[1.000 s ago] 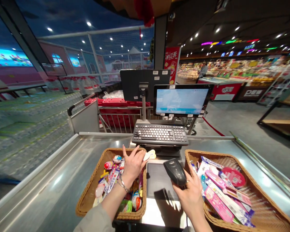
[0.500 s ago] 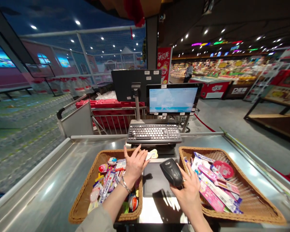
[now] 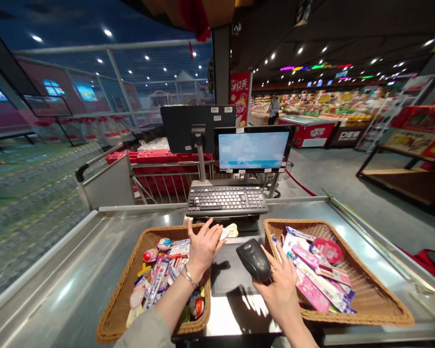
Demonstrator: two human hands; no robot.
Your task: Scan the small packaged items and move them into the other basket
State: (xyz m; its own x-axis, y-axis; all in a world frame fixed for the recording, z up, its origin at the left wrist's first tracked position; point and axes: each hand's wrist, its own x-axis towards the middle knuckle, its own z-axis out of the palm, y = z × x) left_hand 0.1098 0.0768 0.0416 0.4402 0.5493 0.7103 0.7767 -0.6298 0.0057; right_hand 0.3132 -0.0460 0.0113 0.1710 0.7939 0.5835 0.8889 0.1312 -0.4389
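Observation:
My left hand (image 3: 205,244), with a bracelet at the wrist, is above the right edge of the left wicker basket (image 3: 110,290). Its fingers pinch a small white-and-pale-yellow packaged item (image 3: 231,231), whose exact kind I cannot make out. In my right hand (image 3: 279,285) is a black handheld barcode scanner (image 3: 253,259), its head angled to the upper left toward that item. Candy sticks (image 3: 157,282) and round toy eggs (image 3: 150,254) fill part of the left basket. The right wicker basket (image 3: 377,290) holds pink and purple candy packets (image 3: 311,290) and a round pink-red pack (image 3: 328,250).
A keyboard (image 3: 226,199) and a lit monitor (image 3: 253,150) stand behind the baskets, beside a second screen (image 3: 195,128) seen from its back. Under everything is a metal counter (image 3: 76,270). A shopping trolley (image 3: 155,179) stands beyond, and a person (image 3: 274,110) is far off.
The view has shifted slightly, so the counter and baskets appear a little further left. Both hands keep nearly the same pose, with the item and the scanner still held.

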